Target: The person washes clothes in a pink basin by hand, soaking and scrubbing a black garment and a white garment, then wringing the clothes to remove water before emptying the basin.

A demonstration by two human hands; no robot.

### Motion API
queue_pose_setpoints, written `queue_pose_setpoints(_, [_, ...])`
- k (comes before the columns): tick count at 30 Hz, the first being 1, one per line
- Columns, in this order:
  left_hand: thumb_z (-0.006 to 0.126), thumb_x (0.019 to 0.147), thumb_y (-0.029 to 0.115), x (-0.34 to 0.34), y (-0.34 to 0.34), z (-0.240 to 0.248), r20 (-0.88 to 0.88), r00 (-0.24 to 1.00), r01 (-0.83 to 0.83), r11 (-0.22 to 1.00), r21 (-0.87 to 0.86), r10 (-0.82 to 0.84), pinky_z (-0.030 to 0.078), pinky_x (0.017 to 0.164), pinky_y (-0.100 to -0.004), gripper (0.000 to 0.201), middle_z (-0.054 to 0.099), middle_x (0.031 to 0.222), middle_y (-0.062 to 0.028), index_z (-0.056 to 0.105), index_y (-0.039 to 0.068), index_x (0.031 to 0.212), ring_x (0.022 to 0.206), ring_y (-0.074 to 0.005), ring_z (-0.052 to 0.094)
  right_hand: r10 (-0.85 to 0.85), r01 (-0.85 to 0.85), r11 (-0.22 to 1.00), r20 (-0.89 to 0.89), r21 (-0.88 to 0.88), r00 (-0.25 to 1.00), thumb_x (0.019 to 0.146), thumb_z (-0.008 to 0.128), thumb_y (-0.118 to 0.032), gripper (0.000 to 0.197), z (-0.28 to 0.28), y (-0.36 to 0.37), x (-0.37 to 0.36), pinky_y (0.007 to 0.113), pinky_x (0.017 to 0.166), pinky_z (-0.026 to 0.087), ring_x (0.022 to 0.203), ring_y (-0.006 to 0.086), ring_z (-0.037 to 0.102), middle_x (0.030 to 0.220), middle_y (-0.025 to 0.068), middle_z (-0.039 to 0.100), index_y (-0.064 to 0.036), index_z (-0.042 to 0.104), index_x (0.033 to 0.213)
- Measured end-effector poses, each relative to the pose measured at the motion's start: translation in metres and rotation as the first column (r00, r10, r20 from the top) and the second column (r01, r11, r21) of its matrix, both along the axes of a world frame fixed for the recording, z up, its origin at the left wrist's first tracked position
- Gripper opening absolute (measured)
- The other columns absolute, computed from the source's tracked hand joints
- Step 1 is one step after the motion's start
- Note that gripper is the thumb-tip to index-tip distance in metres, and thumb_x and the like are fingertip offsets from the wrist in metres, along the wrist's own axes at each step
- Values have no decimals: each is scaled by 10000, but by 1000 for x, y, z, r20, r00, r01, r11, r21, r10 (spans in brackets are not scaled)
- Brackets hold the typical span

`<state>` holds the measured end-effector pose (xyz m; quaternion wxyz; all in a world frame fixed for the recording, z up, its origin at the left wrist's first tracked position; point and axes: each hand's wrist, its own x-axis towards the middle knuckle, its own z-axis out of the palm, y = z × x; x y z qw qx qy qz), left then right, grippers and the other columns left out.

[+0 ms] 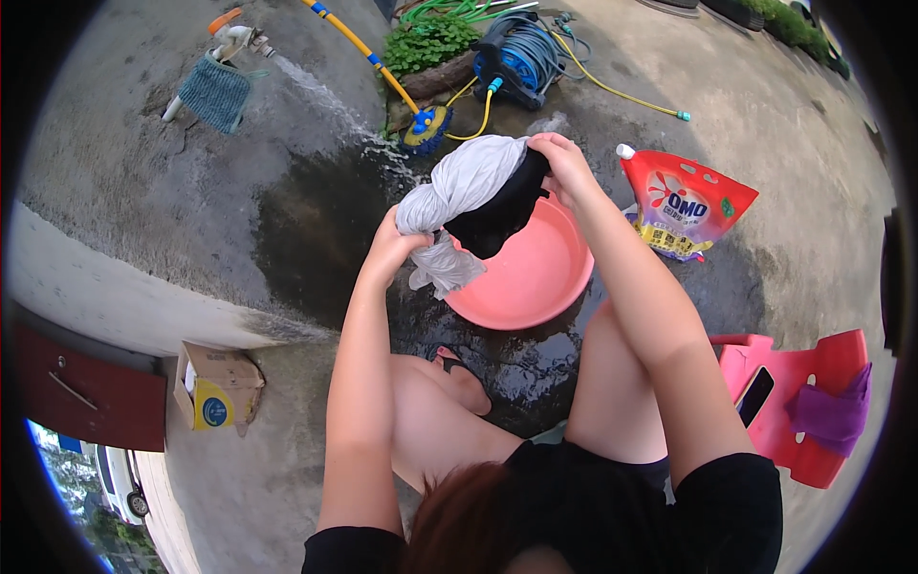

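Note:
Between my hands a wet grey and black cloth garment (469, 178) is stretched over a pink basin (540, 277). Its light grey part is twisted and bunched, and a black part hangs below. My left hand (392, 247) is closed round the grey end, with a loose tail of cloth drooping beneath it. My right hand (566, 167) grips the far right end, where grey meets black. Water sprays from a wall tap (239, 40) toward the garment and basin. The cloth hides the basin's left rear part.
A red detergent pouch (684, 206) stands right of the basin. A red plastic chair (765, 421) carries a phone (755, 394) and a purple cloth (837, 411). Behind are a hose reel (521, 62) and a yellow-handled brush (426, 129). A cardboard box (225, 387) sits at left.

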<state>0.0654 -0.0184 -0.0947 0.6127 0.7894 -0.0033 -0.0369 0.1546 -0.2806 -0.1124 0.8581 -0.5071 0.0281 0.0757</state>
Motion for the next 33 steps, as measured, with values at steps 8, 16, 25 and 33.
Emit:
queue_pose_setpoints(8, [562, 727, 71, 21, -31, -26, -58, 972, -208, 951, 227, 226, 381, 932, -322, 527, 470, 1222, -175, 426, -21, 1227, 1115, -242, 475, 102, -97, 980, 18, -175, 995, 773, 503, -25, 228, 18, 10, -8, 237, 520, 391, 680, 99, 460, 818, 16, 500, -89, 587, 974])
queue_pose_setpoints(16, [677, 753, 316, 10, -66, -18, -55, 996, 79, 956, 283, -66, 454, 797, -283, 504, 591, 994, -124, 503, -40, 1065, 911, -164, 572, 305, -309, 949, 66, 67, 950, 789, 449, 38, 262, 7, 50, -24, 202, 532, 440, 659, 85, 517, 863, 56, 524, -6, 526, 1036])
queue_pose_setpoints(25, [662, 759, 215, 8, -46, -2, 87, 977, -203, 976, 82, 196, 454, 687, -258, 311, 627, 835, -74, 582, -33, 930, 753, -121, 581, 373, -393, 915, 179, 92, 910, 794, 499, -37, 336, 28, 46, -28, 288, 783, 479, 846, 132, 552, 872, 40, 541, -39, 517, 1129])
queue_pose_setpoints(33, [637, 776, 138, -6, -46, 28, -51, 965, -257, 888, -382, 257, 457, 694, -253, 180, 624, 842, -54, 593, 5, 889, 746, -122, 584, 571, -402, 564, -11, -721, 821, 829, 529, -307, 378, 20, 42, -29, 262, 663, 487, 785, 155, 583, 875, 66, 586, -19, 534, 1074])
